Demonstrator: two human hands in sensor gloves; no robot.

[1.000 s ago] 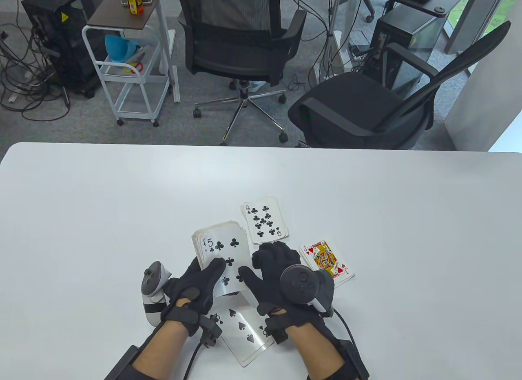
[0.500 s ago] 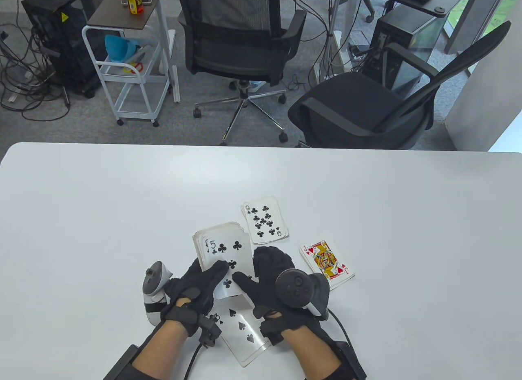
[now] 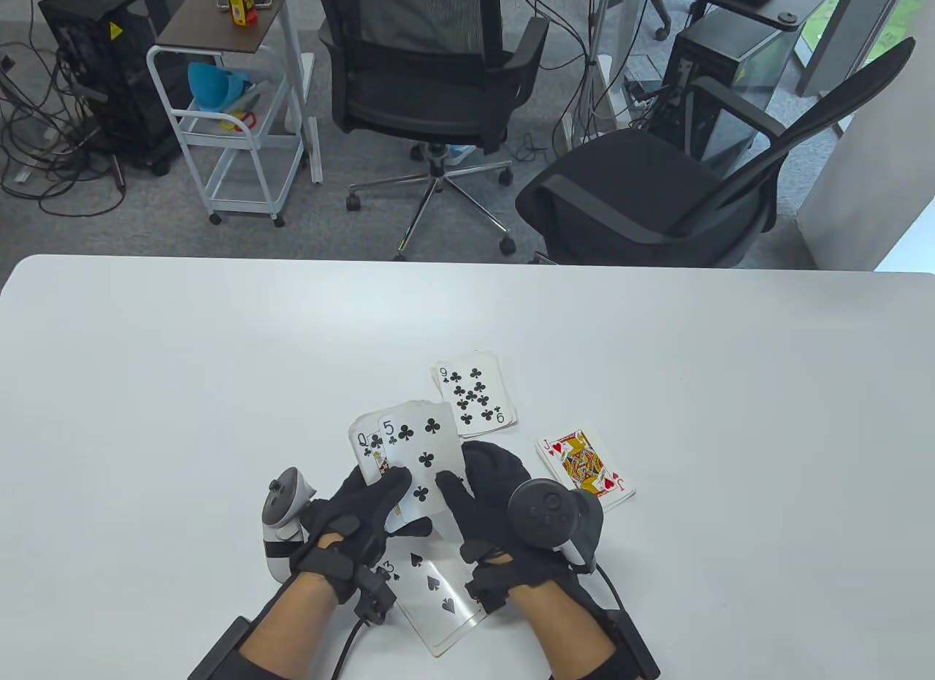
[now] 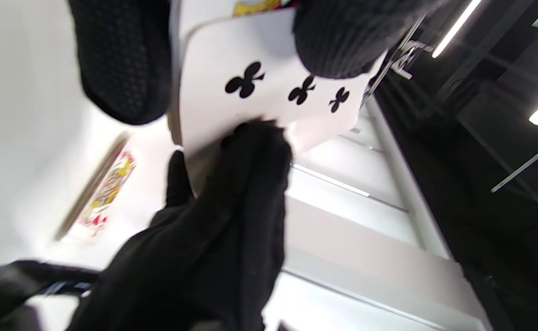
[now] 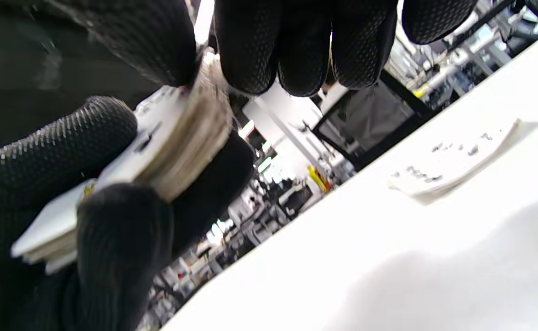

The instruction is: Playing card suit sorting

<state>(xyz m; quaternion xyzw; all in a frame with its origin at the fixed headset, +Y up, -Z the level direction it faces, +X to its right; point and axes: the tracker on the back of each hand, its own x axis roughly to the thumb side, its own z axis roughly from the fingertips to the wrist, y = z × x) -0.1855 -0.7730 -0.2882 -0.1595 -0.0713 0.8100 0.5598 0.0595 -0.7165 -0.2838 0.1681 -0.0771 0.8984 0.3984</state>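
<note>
My left hand holds the face-up deck above the table; a queen of clubs shows on top of it. My right hand pinches the five of clubs, which is slid partway off the deck to the right. In the left wrist view the five of clubs sits between dark fingertips. The right wrist view shows the deck's edge between gloved fingers. On the table lie a clubs pile topped by a nine, a hearts pile topped by a jack, and a spades pile under my wrists.
The white table spreads wide to the left, right and far side of the cards. Behind its far edge stand two black office chairs, a white cart and computer towers on the floor.
The five of clubs has slid right and away off the deck, uncovering the queen of clubs. My right thumb has moved up onto that card. The table piles have not moved.
</note>
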